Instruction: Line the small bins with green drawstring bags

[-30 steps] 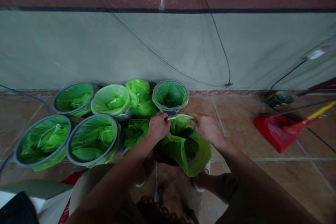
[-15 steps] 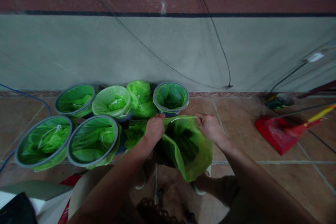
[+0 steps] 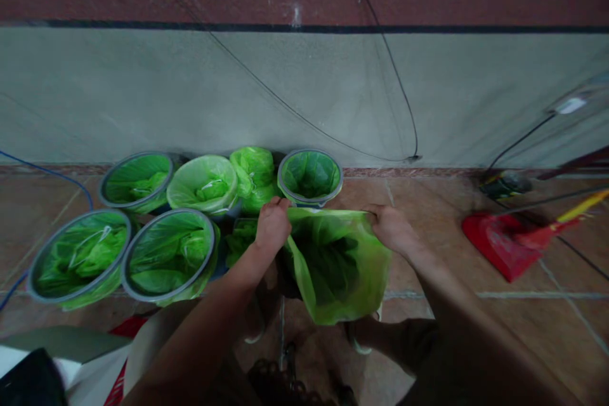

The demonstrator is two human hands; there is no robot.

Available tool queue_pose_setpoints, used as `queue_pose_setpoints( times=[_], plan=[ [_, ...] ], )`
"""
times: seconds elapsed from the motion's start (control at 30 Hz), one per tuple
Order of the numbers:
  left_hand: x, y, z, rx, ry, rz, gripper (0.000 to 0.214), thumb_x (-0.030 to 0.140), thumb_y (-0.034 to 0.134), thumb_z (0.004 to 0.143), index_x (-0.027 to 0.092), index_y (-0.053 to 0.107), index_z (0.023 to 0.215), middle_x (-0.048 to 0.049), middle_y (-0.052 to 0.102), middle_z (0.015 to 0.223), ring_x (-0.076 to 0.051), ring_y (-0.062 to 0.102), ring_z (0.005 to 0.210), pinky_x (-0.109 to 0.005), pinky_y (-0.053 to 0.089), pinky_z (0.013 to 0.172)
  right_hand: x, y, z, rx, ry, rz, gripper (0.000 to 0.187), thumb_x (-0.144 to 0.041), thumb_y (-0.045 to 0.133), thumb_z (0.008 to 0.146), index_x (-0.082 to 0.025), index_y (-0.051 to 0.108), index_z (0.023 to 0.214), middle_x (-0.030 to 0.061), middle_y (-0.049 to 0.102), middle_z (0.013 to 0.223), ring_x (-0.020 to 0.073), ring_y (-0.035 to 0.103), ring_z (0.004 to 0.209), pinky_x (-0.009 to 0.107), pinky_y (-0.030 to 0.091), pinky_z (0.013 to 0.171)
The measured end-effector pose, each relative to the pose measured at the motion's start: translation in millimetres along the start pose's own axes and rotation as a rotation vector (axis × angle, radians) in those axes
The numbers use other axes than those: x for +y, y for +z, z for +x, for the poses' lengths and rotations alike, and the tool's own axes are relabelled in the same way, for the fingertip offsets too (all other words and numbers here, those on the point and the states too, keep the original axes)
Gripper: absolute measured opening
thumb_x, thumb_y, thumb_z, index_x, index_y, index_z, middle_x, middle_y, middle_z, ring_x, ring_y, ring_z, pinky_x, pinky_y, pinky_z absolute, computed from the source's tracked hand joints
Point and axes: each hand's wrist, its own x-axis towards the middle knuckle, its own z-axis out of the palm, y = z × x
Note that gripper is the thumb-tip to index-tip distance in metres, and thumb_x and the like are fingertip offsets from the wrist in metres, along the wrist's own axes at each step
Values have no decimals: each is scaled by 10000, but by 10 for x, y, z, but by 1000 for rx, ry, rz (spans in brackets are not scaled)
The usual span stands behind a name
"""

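A translucent green bin liner hangs with its mouth spread wide between my hands, in front of my legs. My left hand pinches its rim at the left, and my right hand grips the rim at the right. The far edge is pulled almost straight between them. Dark folds fill the inside of the liner; a dark shape shows below its left side, and I cannot tell whether it is a bin. Just beyond the far edge stands a lined bin with a grey rim.
Several bins with green liners stand at the left, among them a near one. A tied green bag sits by the wall. At the right lie a red dustpan and a black cable. A blue hose runs at far left.
My hands have moved apart, the left one leftward and the right one rightward. The liner's mouth is wider, and its far edge is tauter.
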Motion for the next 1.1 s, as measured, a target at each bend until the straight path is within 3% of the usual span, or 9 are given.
queue_pose_setpoints(
  times=[0.1, 0.23, 0.33, 0.43, 0.53, 0.67, 0.77, 0.93, 1.1],
  plan=[
    [-9, 75, 7, -16, -70, -78, 372, 195, 481, 970, 123, 592, 1318, -149, 677, 1243, -245, 636, 1182, -347, 483, 1043, -18, 5, 1, 39, 44, -47, 344, -170, 424, 956, -169, 767, 975, 103, 780, 935, 194, 714, 853, 235, 442, 710],
    [71, 210, -93, -213, -199, -125, 817, 492, 642, 908, 59, 332, 1528, -224, 553, 1455, -298, 564, 1323, -355, 460, 1086, -54, -14, 11, 118, 92, -8, 351, -174, 427, 959, -164, 771, 1029, 108, 784, 977, 199, 718, 872, 240, 456, 736],
    [124, 302, -195, -377, -189, -113, 903, 415, 711, 858, 83, 250, 1559, -202, 627, 1370, -289, 635, 1242, -337, 506, 1010, -40, -55, 30, 181, 134, 26, 362, -162, 430, 953, -151, 774, 1067, 121, 784, 1004, 214, 721, 909, 247, 472, 766],
    [109, 312, -227, -488, -119, -56, 636, 304, 622, 918, 87, 397, 1472, -180, 711, 1218, -285, 704, 1125, -336, 546, 918, 18, -92, 46, 183, 165, 1, 376, -152, 422, 955, -134, 769, 1099, 146, 779, 1031, 237, 725, 958, 262, 485, 803],
    [9, 184, -169, -435, -118, 96, 370, 136, 450, 969, 71, 553, 1318, -193, 734, 1138, -277, 719, 1098, -336, 555, 899, 97, -101, 44, 140, 213, -98, 393, -165, 410, 967, -135, 757, 1148, 178, 770, 1058, 269, 727, 1002, 298, 500, 833],
    [-169, -84, -68, -256, -219, 262, 416, 25, 332, 942, 28, 611, 1249, -225, 733, 1098, -302, 714, 1106, -375, 561, 915, 173, -50, 17, -57, 313, -197, 367, -185, 446, 954, -148, 771, 1120, 206, 764, 1053, 311, 731, 1019, 354, 530, 839],
    [-250, -195, -54, -235, -237, 283, 422, 25, 336, 929, 34, 647, 1214, -218, 736, 1099, -310, 712, 1106, -383, 561, 921, 199, 2, 22, -187, 281, -203, 374, -134, 447, 922, -130, 778, 1096, 212, 754, 1112, 330, 713, 1090, 373, 540, 866],
    [-339, -231, -73, -257, -237, 283, 405, 39, 386, 914, 57, 693, 1178, -204, 734, 1147, -295, 693, 1151, -347, 547, 952, 300, 13, 88, -221, 249, -212, 341, -150, 533, 865, -180, 794, 1082, 153, 774, 1079, 301, 723, 1066, 337, 548, 856],
    [-442, -278, -48, -272, -340, 251, 400, 66, 403, 910, 73, 713, 1163, -212, 737, 1155, -315, 703, 1129, -382, 556, 942, 438, 23, 110, -171, 253, -236, 358, -136, 514, 873, -195, 797, 1085, 144, 777, 1046, 288, 722, 1064, 336, 542, 873]
  ],
)
